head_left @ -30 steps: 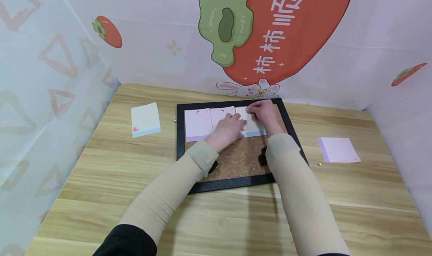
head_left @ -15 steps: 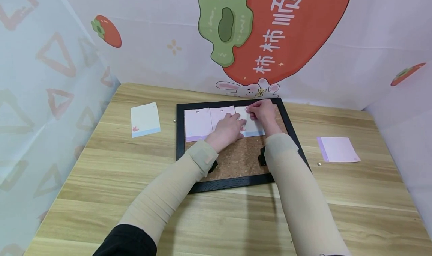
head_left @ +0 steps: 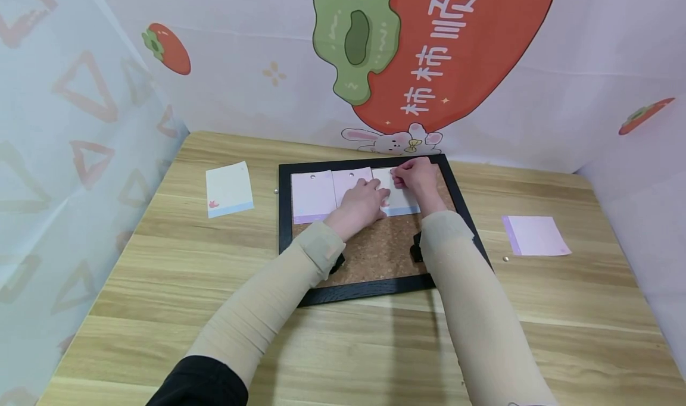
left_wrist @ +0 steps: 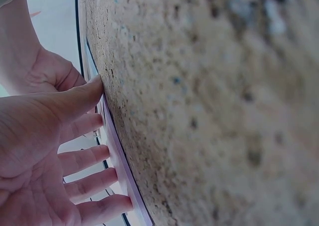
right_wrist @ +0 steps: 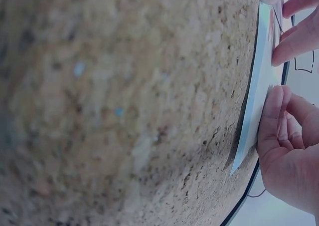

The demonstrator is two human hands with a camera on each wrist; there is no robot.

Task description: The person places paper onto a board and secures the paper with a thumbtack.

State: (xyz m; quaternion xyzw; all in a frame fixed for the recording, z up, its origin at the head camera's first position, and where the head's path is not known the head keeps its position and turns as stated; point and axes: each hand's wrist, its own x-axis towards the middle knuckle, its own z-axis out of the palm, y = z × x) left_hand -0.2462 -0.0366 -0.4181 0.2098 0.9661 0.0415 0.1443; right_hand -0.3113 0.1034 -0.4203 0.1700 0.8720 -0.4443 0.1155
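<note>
A black-framed cork board [head_left: 383, 251] lies on the wooden table. Three paper notes sit side by side along its top: a pink note [head_left: 312, 197], a second pink note [head_left: 348, 183], both pinned, and a white note with a blue edge [head_left: 402, 202]. My left hand [head_left: 364, 200] presses flat on the white note with straight fingers [left_wrist: 84, 156]. My right hand [head_left: 415, 177] is curled at that note's top edge, pinching what looks like a small pin [head_left: 393, 172]. The right wrist view shows its fingers [right_wrist: 279, 131] against the note's edge [right_wrist: 256, 101]; the pin is hidden there.
A cream note [head_left: 229, 189] lies on the table left of the board, a pink note [head_left: 536, 236] to the right. Loose pins lie by the board's left edge [head_left: 276, 190] and near the right note [head_left: 505, 258]. Printed fabric walls close three sides.
</note>
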